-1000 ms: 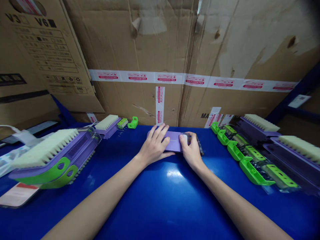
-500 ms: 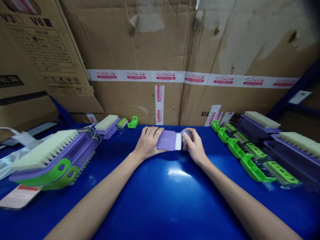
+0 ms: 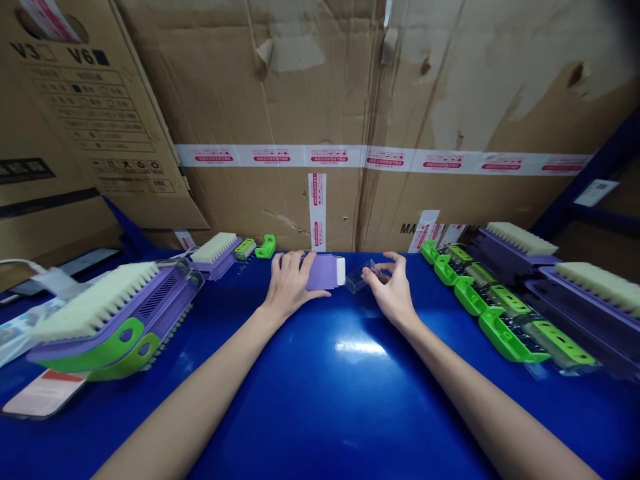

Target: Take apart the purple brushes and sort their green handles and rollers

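My left hand [image 3: 289, 283] grips a flat purple piece with a white end [image 3: 326, 272], held a little above the blue table [image 3: 320, 380] near its far edge. Just to the right, my right hand [image 3: 395, 288] pinches a small clear plastic cover [image 3: 361, 276] between thumb and fingers. The cover sits just clear of the purple piece's white end, with a narrow gap between them.
Purple brushes with green handles [image 3: 107, 313] are stacked at the left, and another brush [image 3: 216, 251] and green parts [image 3: 266, 246] lie behind them. Green pieces in clear packs [image 3: 505, 313] and more purple brushes [image 3: 585, 293] line the right. A taped cardboard box [image 3: 350, 120] walls the back.
Both hands lifted from pressing on the purple piece. The clear cover came off its end to the right, and the left hand drew the purple piece leftward.
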The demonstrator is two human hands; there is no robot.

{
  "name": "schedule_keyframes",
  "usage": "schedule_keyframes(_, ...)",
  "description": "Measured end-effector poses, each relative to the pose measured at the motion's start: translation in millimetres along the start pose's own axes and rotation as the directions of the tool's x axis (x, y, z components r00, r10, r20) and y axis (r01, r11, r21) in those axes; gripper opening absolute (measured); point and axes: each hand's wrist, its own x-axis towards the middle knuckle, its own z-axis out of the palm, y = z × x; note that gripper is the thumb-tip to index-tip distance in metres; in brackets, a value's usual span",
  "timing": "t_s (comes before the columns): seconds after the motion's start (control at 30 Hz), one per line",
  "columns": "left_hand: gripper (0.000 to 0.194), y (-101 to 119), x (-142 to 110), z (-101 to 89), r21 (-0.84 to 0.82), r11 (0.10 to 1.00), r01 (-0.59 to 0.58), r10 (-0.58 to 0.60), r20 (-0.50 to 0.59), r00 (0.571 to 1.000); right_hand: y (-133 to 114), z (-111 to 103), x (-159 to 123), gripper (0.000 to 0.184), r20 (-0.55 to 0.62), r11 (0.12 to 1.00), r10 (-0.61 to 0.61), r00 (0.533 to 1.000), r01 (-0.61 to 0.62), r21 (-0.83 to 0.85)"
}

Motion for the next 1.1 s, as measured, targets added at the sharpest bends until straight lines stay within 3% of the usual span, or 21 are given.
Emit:
schedule_keyframes(0.1, 0.091, 0, 0, 0.6, 0.003, 1.000, 0.010, -0.010, 0.005, 1.000, -2, -4, 1, 0.055, 0.032, 0.994, -0.040, 0.999, 0.043, -0.097)
schedule_keyframes(0.17, 0.090, 1, 0, 0.7, 0.013, 1.000, 0.000, 0.000, 0.009, 1.000, -5, -9, 2, 0.052, 0.088, 0.968, -0.122, 0.989, 0.138, -0.208)
schedule_keyframes(0.3, 0.083, 4, 1, 0.2, 0.038, 0.999, -0.021, 0.021, 0.002, 1.000, -12, -21, 4, 0.051, 0.215, 0.830, -0.246, 0.945, 0.320, -0.458)
schedule_keyframes(0.47, 0.070, 4, 1, -0.8, 0.043, 0.999, -0.001, 0.002, -0.023, 1.000, -21, -25, 1, 0.054, 0.363, 0.684, -0.183, 0.913, 0.384, -0.621)
schedule_keyframes(0.63, 0.064, 4, 1, -2.2, 0.035, 0.999, -0.005, 0.006, -0.040, 0.999, -22, -26, 1, 0.057, 0.427, 0.582, -0.126, 0.896, 0.415, -0.699)
schedule_keyframes(0.73, 0.055, 6, 2, -3.8, 0.041, 0.999, -0.014, 0.015, -0.022, 1.000, -24, -30, 6, 0.046, 0.370, 0.557, -0.109, 0.923, 0.365, -0.746)
schedule_keyframes(0.9, 0.045, 13, 5, -8.7, 0.037, 0.999, -0.026, 0.026, 0.008, 1.000, -24, -42, 13, 0.041, 0.130, 0.460, -0.035, 0.991, 0.132, -0.878)
schedule_keyframes(1.03, 0.044, 19, 16, -15.3, -0.020, 0.999, -0.037, 0.038, 0.029, 0.999, -16, -49, 13, 0.037, 0.152, 0.417, 0.177, 0.972, 0.066, -0.907)
schedule_keyframes(1.1, 0.035, 21, 25, -17.8, -0.077, 0.996, -0.052, 0.057, 0.065, 0.996, -11, -48, 14, 0.037, 0.161, 0.435, 0.197, 0.967, 0.061, -0.899)
